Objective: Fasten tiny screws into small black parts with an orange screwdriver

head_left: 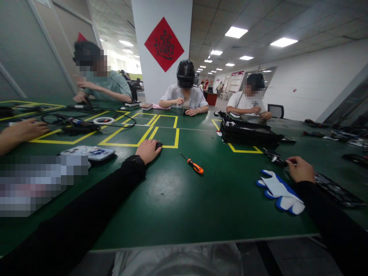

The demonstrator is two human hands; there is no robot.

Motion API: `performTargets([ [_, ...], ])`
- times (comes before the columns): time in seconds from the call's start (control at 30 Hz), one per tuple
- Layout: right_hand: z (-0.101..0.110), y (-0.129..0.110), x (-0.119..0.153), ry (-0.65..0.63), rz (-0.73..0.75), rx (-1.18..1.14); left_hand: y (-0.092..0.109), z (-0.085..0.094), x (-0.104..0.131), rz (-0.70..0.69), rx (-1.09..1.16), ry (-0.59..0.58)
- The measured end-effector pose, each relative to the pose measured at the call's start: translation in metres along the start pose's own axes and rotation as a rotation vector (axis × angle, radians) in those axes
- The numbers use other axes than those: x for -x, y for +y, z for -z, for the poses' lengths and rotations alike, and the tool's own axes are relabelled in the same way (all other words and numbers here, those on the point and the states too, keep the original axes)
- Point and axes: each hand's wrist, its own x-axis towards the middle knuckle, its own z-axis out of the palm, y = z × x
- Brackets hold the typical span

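On the far side of the middle, my left hand rests on the green table, its fingers closed over a small black object that mostly hides beneath them. Its kind does not show. Out to the right, my right hand pinches the end of a small black part lying on the table. Just below that hand are white and blue work gloves. Between both hands lies a screwdriver with an orange and black handle, its tip pointing away to the left.
Stacked long black parts stand beyond my right hand; a black frame-like part lies right of it. Black cables and a phone case are at left. A co-worker's hand rests there. Several people sit opposite. Yellow tape marks the table.
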Motion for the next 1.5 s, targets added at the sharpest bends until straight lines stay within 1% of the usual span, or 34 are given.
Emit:
performTargets([
  [0.07, 0.000, 0.000, 0.000, -0.030, 0.022, 0.003, -0.002, -0.003, -0.002, -0.004, 0.036, -0.023],
  [0.2, -0.002, 0.002, -0.001, -0.049, 0.050, 0.017, -0.002, -0.008, -0.002, 0.001, 0.156, -0.004],
  [0.3, -0.006, 0.006, -0.002, -0.028, 0.062, 0.000, 0.005, -0.010, 0.000, 0.036, 0.337, 0.021],
  [0.4, -0.008, 0.008, -0.003, -0.007, 0.082, -0.034, 0.021, -0.009, 0.003, 0.110, 0.645, 0.077],
  [0.43, -0.008, 0.009, -0.003, -0.004, 0.085, -0.049, 0.029, -0.008, 0.005, 0.121, 0.749, 0.078],
  [0.5, -0.009, 0.009, -0.004, -0.004, 0.081, -0.082, 0.044, -0.005, 0.010, 0.117, 0.962, 0.025],
  [0.57, -0.009, 0.010, -0.004, -0.007, 0.055, -0.098, 0.059, -0.002, 0.014, 0.097, 1.123, -0.038],
  [0.63, -0.010, 0.010, -0.005, -0.024, 0.016, -0.095, 0.071, 0.000, 0.018, 0.087, 1.225, -0.086],
  [0.73, -0.010, 0.009, -0.006, -0.077, -0.034, -0.096, 0.081, 0.002, 0.022, 0.068, 1.342, -0.128],
  [0.83, -0.009, 0.005, -0.007, -0.101, -0.060, -0.117, 0.085, 0.004, 0.023, 0.065, 1.425, -0.145],
  [0.97, -0.006, -0.001, -0.007, -0.116, -0.095, -0.154, 0.085, 0.003, 0.023, 0.114, 1.490, -0.169],
  [1.23, -0.005, -0.008, -0.007, -0.112, -0.134, -0.162, 0.085, -0.001, 0.022, 0.080, 1.430, -0.152],
  [1.37, -0.009, -0.007, -0.009, -0.090, -0.148, -0.177, 0.085, -0.001, 0.022, 0.098, 1.418, -0.153],
  [1.5, -0.013, -0.003, -0.012, -0.058, -0.144, -0.138, 0.085, 0.000, 0.022, 0.093, 1.425, -0.157],
])
